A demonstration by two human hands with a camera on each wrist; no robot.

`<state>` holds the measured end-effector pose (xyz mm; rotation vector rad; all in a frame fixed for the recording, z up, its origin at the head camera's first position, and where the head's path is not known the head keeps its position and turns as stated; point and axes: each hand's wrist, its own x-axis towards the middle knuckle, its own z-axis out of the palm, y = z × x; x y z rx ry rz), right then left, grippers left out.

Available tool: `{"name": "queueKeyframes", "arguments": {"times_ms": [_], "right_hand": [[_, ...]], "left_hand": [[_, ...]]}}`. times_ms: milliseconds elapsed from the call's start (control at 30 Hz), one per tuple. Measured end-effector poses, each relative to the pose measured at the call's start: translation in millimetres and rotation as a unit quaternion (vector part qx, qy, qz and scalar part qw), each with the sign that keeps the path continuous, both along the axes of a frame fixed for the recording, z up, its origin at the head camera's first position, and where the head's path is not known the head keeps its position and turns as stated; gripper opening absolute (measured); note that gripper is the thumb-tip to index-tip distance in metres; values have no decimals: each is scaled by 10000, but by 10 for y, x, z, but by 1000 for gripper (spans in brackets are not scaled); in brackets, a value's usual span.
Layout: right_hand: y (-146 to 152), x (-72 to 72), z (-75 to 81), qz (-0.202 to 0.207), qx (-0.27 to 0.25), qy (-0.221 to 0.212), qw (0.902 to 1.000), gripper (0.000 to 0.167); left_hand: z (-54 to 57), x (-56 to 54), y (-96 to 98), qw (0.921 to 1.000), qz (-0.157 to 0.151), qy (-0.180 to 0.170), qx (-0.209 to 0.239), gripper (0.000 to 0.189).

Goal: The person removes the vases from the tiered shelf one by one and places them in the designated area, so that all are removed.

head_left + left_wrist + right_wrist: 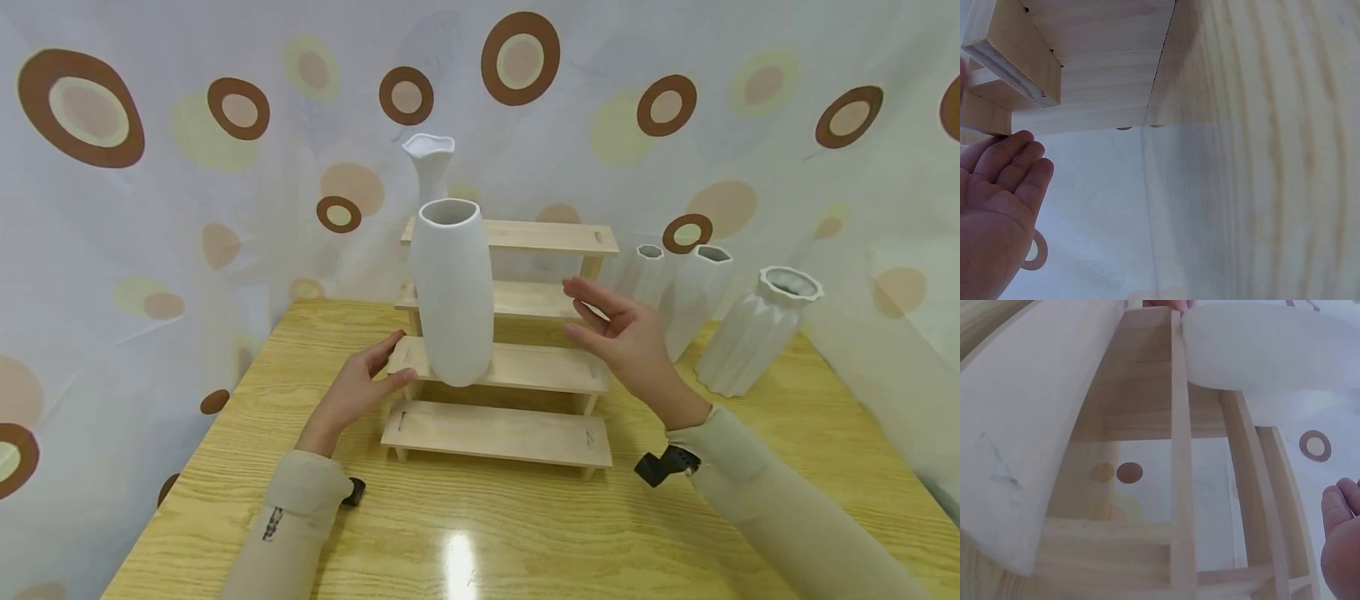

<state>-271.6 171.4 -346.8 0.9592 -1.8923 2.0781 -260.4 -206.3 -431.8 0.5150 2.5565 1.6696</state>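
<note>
- My left hand (pixel 358 390) lies at the left end of the stepped wooden rack (pixel 501 433). Its fingers (pixel 384 346) are straight and relaxed, and they grip nothing. The thumb tip reaches toward the foot of the tall white vase (pixel 453 292); whether it touches cannot be told. In the left wrist view the same hand (pixel 997 206) shows an open palm with the fingers side by side, just below a corner of the rack (pixel 1085 62).
- The tall white vase stands upright on the second step from the bottom, toward the rack's left side. It lies between my two hands, and neither hand grasps it. In the right wrist view its rounded base (pixel 1272 347) rests on the edge of a step.
- A slender vase with a wavy rim (pixel 429 167) stands on the top step, behind the tall one.
- My right hand (pixel 626 333) is raised to the right of the tall vase, apart from it. The palm faces the vase, and the fingers (pixel 592 296) are loosely spread and hold nothing. The right wrist view shows only the fingertips (pixel 1341 506) at the frame's edge.
- Three ribbed white vases stand on the table (pixel 525 517) to the right of the rack: two narrow ones (pixel 697 292) near the curtain, and one wider one (pixel 757 337) nearer to me.
</note>
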Motion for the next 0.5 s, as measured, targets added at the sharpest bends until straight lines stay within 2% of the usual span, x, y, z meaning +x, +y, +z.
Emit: {"name": "queueKeyframes", "arguments": {"times_ms": [500], "right_hand": [[-343, 13, 162, 415, 342, -106, 9985, 62]], "left_hand": [[5, 7, 6, 10000, -35, -85, 26, 74]]}}
